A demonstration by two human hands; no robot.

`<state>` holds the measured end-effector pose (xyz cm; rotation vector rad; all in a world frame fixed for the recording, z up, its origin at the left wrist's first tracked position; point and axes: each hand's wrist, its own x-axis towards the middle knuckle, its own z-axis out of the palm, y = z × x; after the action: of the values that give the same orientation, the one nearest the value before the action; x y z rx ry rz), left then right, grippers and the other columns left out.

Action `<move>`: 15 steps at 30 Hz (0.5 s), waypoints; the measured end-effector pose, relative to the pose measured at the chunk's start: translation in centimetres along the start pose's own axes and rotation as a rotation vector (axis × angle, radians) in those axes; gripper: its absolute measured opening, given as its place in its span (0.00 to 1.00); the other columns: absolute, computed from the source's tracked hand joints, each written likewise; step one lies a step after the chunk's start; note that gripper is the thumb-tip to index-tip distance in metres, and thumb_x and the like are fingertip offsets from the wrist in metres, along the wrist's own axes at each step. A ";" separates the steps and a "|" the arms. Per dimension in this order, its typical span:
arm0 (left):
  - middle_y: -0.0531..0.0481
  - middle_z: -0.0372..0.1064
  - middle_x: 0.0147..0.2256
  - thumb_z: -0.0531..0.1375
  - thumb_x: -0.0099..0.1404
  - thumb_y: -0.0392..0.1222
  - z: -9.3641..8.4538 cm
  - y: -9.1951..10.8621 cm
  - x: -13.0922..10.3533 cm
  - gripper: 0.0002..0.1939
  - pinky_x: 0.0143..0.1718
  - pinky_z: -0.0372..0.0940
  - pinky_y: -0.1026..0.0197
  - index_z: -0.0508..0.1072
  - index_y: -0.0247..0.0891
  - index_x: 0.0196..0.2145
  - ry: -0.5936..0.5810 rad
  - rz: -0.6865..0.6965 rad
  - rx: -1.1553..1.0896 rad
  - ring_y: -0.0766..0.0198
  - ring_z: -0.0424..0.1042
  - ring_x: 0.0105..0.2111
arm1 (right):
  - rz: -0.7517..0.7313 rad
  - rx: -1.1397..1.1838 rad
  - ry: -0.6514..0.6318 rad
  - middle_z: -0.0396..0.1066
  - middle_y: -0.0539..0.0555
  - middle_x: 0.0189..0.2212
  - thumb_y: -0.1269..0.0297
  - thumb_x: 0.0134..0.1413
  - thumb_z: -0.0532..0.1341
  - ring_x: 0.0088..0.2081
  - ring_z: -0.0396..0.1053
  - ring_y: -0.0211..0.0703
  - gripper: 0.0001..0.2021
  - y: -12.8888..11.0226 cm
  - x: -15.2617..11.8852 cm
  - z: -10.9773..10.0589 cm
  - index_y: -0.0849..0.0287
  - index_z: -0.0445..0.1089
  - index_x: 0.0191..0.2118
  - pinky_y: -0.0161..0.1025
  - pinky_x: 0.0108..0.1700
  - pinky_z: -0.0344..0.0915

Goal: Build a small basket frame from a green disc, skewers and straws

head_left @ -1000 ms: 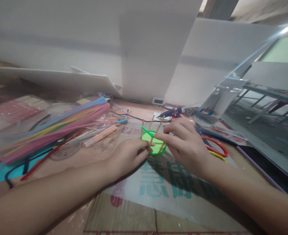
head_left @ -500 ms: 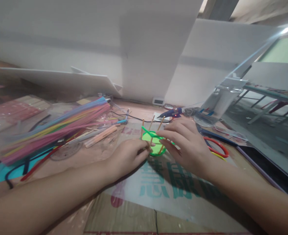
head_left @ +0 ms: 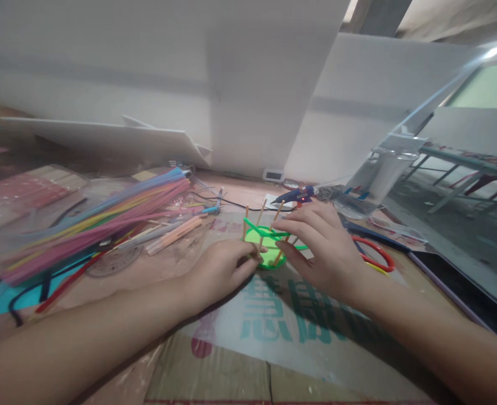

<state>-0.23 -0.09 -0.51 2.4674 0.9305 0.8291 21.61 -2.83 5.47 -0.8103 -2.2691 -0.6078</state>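
A round green base point(head_left: 266, 260) with several thin wooden sticks point(head_left: 262, 212) standing around its edge sits on a printed plastic sheet point(head_left: 273, 320). A bright green pipe cleaner point(head_left: 259, 226) runs between the sticks, its free end sticking out to the right. My left hand point(head_left: 231, 261) is closed at the near left side, fingertips pinching the front stick. On the right, my right hand point(head_left: 316, 242) has thumb and fingers closed around the green pipe cleaner beside the right stick.
Coloured pipe cleaners point(head_left: 104, 219) lie in a bundle at the left. A blue glue gun point(head_left: 294, 194) rests behind the base. At the right are a clear cup point(head_left: 358, 197), a red ring point(head_left: 379, 253) and a phone point(head_left: 463, 287).
The green pipe cleaner has shifted, and more of it shows between the sticks and past my right fingers. My right hand has moved very slightly; my left hand stays in place.
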 end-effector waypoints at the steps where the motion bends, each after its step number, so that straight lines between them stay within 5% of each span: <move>1: 0.48 0.78 0.35 0.57 0.70 0.39 0.0 0.0 0.0 0.09 0.34 0.63 0.63 0.76 0.37 0.36 0.004 0.003 0.004 0.62 0.74 0.33 | 0.001 0.003 -0.003 0.75 0.59 0.41 0.68 0.62 0.61 0.43 0.68 0.51 0.10 0.0 0.0 0.0 0.59 0.69 0.48 0.51 0.48 0.64; 15: 0.46 0.79 0.38 0.57 0.70 0.40 0.2 -0.2 -0.2 0.10 0.38 0.66 0.61 0.78 0.36 0.38 -0.007 -0.018 -0.036 0.59 0.76 0.37 | 0.000 0.021 0.000 0.74 0.60 0.40 0.73 0.59 0.61 0.43 0.68 0.51 0.09 0.3 -0.3 -0.6 0.62 0.69 0.46 0.52 0.49 0.65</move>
<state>-0.32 -0.08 -0.85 2.4261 0.9253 0.8230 22.28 -3.09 5.74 -0.7997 -2.2722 -0.5832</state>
